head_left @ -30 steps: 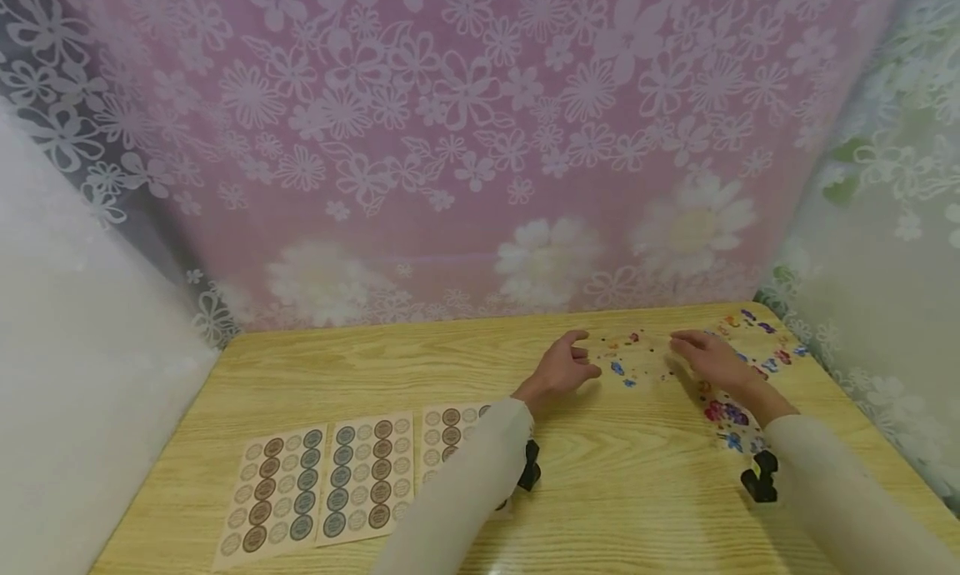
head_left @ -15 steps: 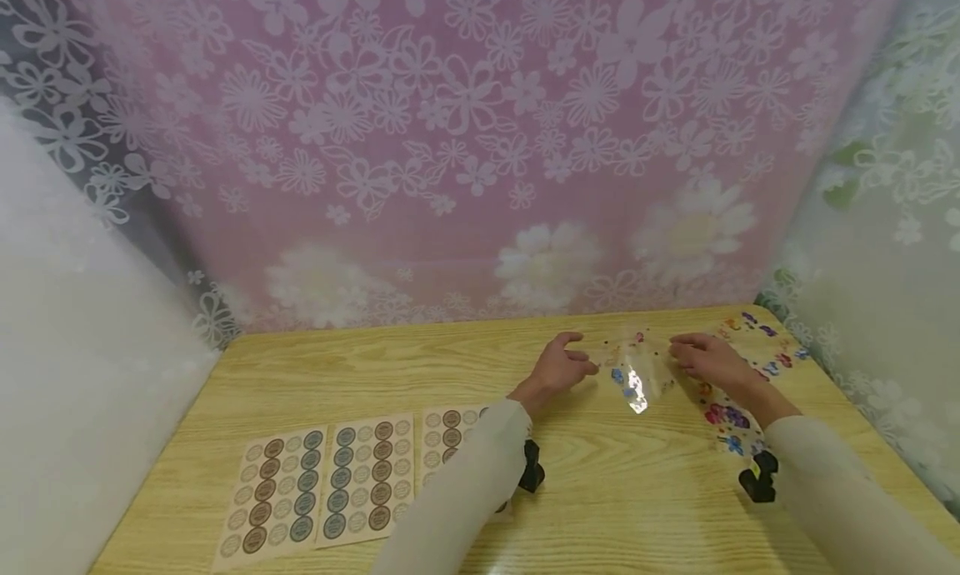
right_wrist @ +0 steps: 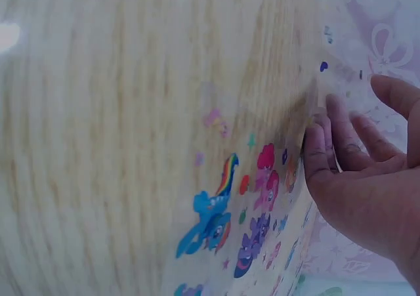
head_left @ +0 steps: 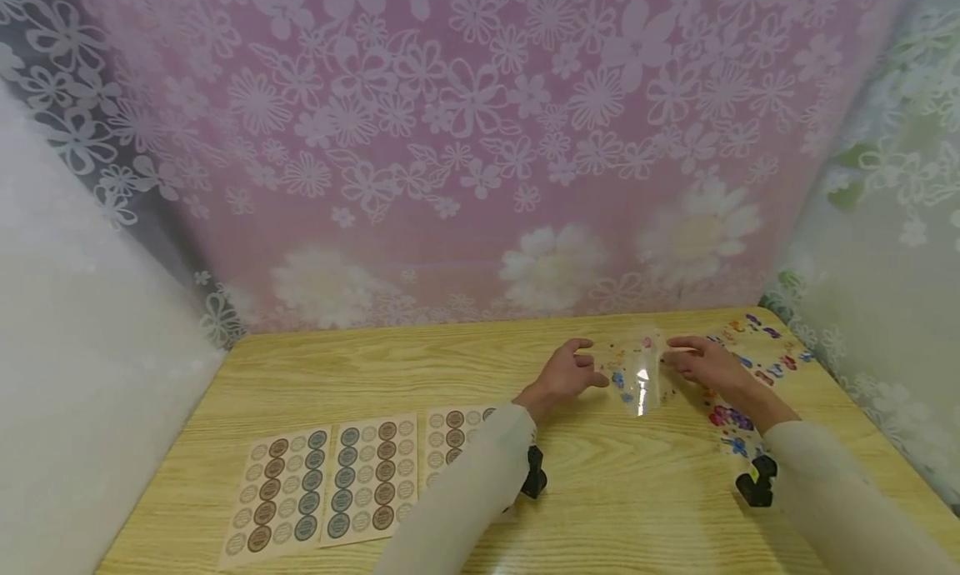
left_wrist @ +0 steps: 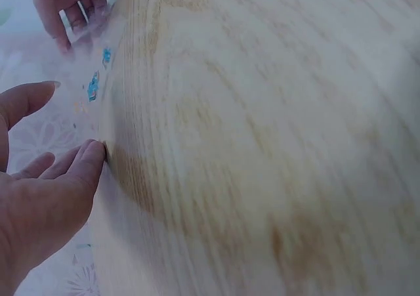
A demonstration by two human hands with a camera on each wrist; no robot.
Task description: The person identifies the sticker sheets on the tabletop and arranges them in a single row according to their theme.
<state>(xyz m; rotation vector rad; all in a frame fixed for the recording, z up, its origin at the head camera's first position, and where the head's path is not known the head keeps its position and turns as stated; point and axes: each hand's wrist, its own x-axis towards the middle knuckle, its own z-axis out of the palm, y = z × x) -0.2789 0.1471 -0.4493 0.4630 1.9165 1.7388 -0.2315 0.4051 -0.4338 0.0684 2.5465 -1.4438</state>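
Between the two hands lies a clear sticker sheet [head_left: 637,383] with small coloured figures and a bright glare on it. My left hand [head_left: 566,371] is at its left edge, fingers loosely extended and thumb apart; in the left wrist view its fingertips [left_wrist: 95,153] touch down beside the sheet. At the sheet's right edge, my right hand [head_left: 708,368] has its thumb [right_wrist: 394,96] spread away from fairly straight fingers. Under the right wrist lies another clear sheet with pony stickers [right_wrist: 210,220], partly hidden by the forearm in the head view.
Sheets of round brown and blue-grey labels lie at the left: one outermost [head_left: 277,492], one beside it [head_left: 371,475], a third [head_left: 455,433] partly under the left sleeve. More clear stickers [head_left: 776,362] lie at the back right corner. A flowered curtain [head_left: 480,183] stands behind the wooden table [head_left: 600,492].
A bright glare has appeared on the clear sheet between the hands and shifted slightly right, and the sheet's surface looks more bowed. Both hands stay at about the same places beside it.
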